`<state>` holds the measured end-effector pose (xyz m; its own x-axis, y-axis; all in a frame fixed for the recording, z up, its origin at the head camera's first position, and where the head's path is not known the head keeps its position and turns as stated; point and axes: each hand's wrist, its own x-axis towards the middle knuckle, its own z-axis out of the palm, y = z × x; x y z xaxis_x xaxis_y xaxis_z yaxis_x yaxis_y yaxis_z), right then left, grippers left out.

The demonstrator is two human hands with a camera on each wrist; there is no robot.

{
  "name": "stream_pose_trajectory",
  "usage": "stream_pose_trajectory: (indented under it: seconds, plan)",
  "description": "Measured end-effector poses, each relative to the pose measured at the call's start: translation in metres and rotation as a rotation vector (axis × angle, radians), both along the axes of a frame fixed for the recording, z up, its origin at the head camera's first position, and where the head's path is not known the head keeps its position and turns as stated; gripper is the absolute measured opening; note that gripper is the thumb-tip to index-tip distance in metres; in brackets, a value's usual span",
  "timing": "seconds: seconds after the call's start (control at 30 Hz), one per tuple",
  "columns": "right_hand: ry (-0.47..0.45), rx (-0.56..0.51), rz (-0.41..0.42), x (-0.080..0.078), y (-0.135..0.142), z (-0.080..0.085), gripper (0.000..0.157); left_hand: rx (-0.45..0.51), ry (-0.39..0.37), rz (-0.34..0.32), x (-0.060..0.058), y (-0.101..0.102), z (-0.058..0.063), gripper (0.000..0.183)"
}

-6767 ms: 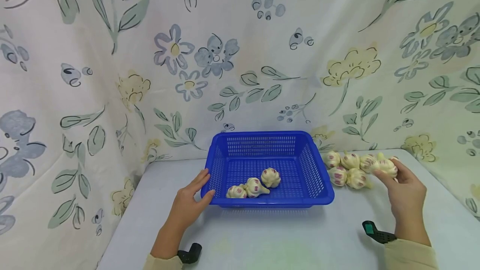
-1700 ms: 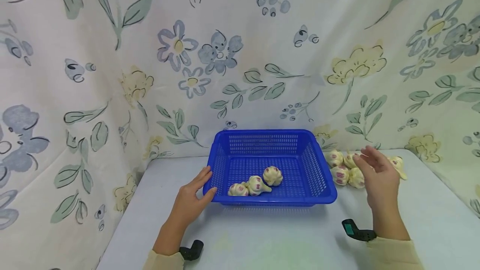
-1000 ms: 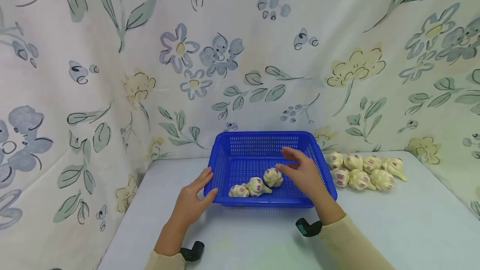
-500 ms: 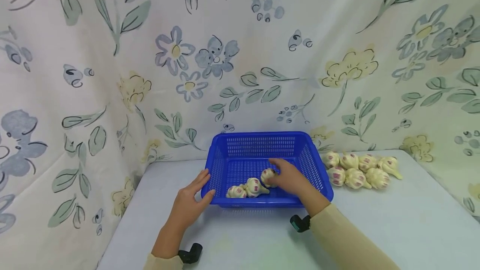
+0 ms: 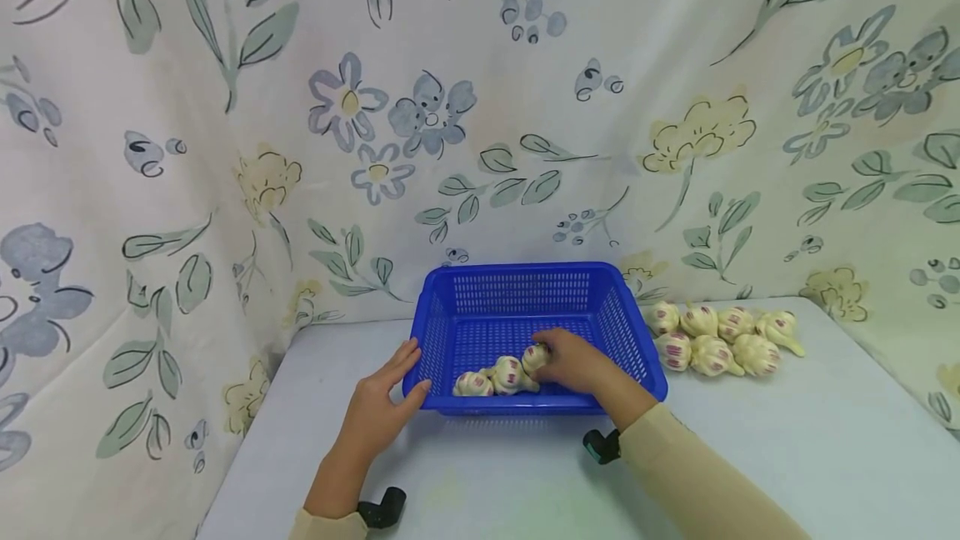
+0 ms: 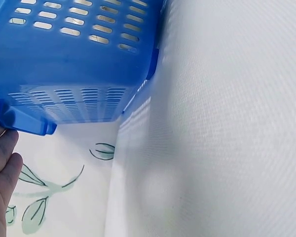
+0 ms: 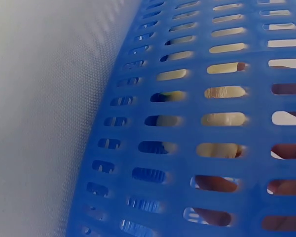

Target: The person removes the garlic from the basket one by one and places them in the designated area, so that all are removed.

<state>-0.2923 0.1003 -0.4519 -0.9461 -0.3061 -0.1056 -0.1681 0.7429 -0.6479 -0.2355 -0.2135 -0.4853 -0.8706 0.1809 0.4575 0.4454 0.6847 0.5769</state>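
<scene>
A blue plastic basket stands on the table with three garlic bulbs in its front part. My right hand reaches over the front rim and grips the rightmost garlic bulb, partly covering it. Beside that lie the middle garlic bulb and the left garlic bulb. At the basket's left front corner, my left hand rests against the rim with extended fingers. The left wrist view shows its fingers touching the rim from outside. Through the slots in the right wrist view, pale garlic and parts of fingers appear.
Several garlic bulbs lie in two rows on the table, close to the basket's right side. The white-covered table extends in front. A floral curtain hangs right behind the basket.
My right hand has set a garlic bulb down among the right-hand rows, moved left into the basket and taken hold of the rightmost bulb there. My left hand has stayed at the rim.
</scene>
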Motion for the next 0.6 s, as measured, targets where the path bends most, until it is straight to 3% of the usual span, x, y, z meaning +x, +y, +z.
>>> stream_pose_trajectory:
  seconds: [0.27,0.6]
  plan:
    - [-0.054,0.023,-0.044,0.0043,-0.0017,0.0029,0.046,-0.003,-0.009,0.013,-0.0001,0.0001,-0.0005,0.054]
    - [-0.091,0.085,-0.014,0.0064,-0.0018,0.0054,0.055,-0.003,-0.019,0.018,0.0000,0.0004,-0.0010,0.055]
